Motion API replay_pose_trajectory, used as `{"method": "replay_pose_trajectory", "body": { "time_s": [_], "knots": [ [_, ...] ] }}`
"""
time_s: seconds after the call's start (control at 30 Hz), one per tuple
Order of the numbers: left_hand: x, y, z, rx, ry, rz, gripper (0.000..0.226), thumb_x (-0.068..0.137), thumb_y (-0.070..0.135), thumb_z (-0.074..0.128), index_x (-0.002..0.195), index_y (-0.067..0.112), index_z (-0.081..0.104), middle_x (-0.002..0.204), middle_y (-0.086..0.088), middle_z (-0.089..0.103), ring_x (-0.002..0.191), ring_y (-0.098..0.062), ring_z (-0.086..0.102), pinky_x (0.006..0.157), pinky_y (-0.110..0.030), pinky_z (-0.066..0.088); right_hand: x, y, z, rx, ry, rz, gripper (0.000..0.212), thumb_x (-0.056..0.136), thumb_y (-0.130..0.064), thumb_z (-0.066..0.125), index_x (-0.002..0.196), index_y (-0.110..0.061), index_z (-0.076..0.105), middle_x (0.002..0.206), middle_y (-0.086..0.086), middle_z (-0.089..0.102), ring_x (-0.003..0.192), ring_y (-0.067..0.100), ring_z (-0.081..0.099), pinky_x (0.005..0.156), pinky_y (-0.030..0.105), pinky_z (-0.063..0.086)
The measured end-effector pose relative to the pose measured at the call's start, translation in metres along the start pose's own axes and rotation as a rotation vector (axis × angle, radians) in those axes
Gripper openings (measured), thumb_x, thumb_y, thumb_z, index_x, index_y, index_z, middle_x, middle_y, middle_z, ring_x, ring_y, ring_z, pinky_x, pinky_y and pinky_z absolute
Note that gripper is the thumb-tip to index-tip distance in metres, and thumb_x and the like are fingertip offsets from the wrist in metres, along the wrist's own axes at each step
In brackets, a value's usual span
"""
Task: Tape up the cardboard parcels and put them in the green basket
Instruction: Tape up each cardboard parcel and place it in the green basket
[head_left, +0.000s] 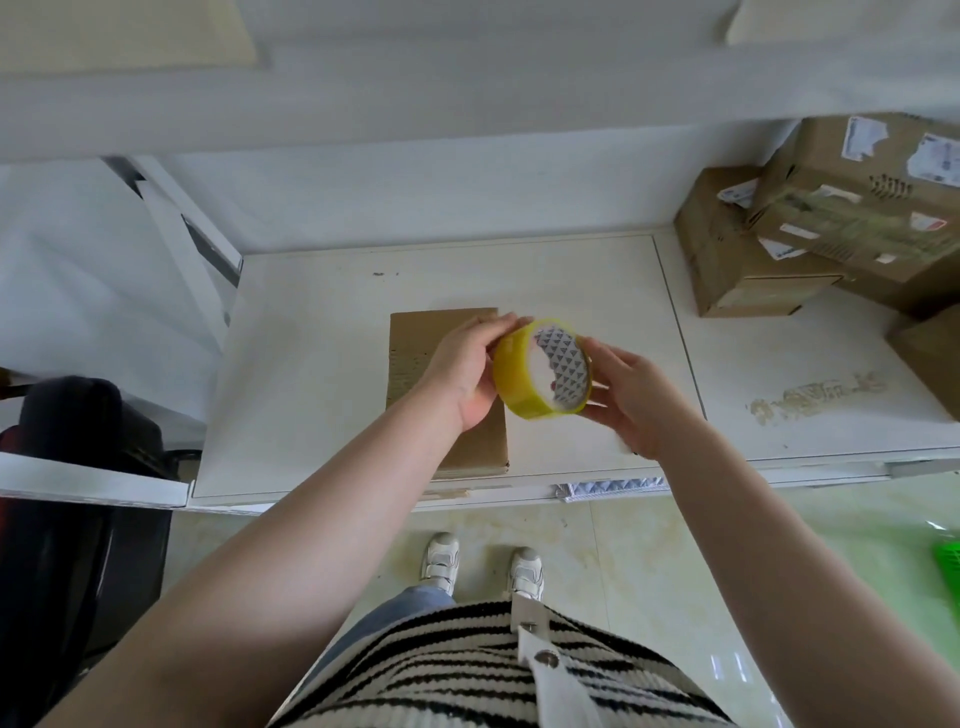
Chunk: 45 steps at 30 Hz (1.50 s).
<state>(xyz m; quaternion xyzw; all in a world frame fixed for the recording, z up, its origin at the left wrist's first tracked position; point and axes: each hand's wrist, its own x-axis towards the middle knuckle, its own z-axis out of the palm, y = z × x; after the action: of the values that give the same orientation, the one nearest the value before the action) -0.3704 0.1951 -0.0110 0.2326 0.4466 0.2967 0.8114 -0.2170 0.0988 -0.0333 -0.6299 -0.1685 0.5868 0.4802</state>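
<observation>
While both hands hold the round roll of yellow-tinted transparent packing tape (540, 368) in the air above the white worktop (322, 364), the step in hand is judged to be locating the free end of the tape. The left hand (467, 371) grips the roll from its left side, fingers (506, 323) curled over the upper rim. The right hand (631, 397) supports the roll from its right side; its fingers lie behind the roll, and how they lie cannot be told.

To do this step well, turn the roll slowly with one hand and draw a nail across the outer face until the raised edge catches. Peel a short length only, keeping it taut so that it does not fold onto itself. Lay the end across the parcel seam before pulling out more.

The flat brown cardboard parcel (415, 353) lies on the worktop directly beneath the left hand, its near edge close to the front edge of the worktop. Its top face appears plain, with no tape visible on the exposed part.

Further brown cardboard boxes bearing labels (810, 223) are stacked at the right rear of the worktop. The green plastic basket (948, 566) shows only as a corner on the floor at the right edge of view, well apart from the parcel.
</observation>
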Motion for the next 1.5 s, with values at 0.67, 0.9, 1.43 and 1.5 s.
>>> {"method": "replay_pose_trajectory", "body": {
  "time_s": [0.67,0.9,1.43,1.5],
  "knots": [
    [0.018,-0.014,-0.021,1.592,0.072,0.592,0.039,0.099,0.022,0.053,0.138,0.014,0.056,0.135,-0.009,0.051,0.124,-0.027,0.047,0.104,-0.037,0.038,0.028,0.03,-0.022,-0.056,0.327,0.134,0.022,0.096,-0.017,0.061,0.116,-0.009,0.065,0.106,0.005,0.066,0.074,0.023,0.062,0.067,0.037,0.058],
    [0.004,0.002,-0.09,1.404,0.577,0.316,0.077,0.093,0.045,0.061,0.152,0.009,0.026,0.152,-0.014,0.029,0.139,-0.032,0.032,0.11,-0.04,0.034,0.032,0.029,0.014,-0.818,0.531,-0.107,0.047,0.095,-0.011,0.042,0.141,-0.014,0.048,0.134,0.016,0.052,0.119,0.033,0.047,0.095,0.035,0.039],
    [0.015,-0.018,-0.109,1.102,0.438,0.12,0.049,0.094,0.048,0.056,0.12,0.01,0.042,0.102,-0.002,0.055,0.084,-0.024,0.052,0.069,-0.032,0.042,0.006,0.032,0.111,-1.119,0.294,-0.349,0.042,0.096,-0.01,0.043,0.136,-0.002,0.044,0.141,0.015,0.045,0.123,0.034,0.04,0.103,0.033,0.024],
    [0.016,-0.018,-0.109,1.098,0.444,0.112,0.048,0.095,0.048,0.056,0.12,0.01,0.042,0.1,-0.002,0.054,0.084,-0.025,0.053,0.071,-0.033,0.043,0.011,0.035,0.117,-1.036,0.246,-0.254,0.036,0.097,-0.01,0.042,0.132,-0.001,0.044,0.132,0.017,0.051,0.12,0.035,0.044,0.099,0.036,0.03]
  ]
}}
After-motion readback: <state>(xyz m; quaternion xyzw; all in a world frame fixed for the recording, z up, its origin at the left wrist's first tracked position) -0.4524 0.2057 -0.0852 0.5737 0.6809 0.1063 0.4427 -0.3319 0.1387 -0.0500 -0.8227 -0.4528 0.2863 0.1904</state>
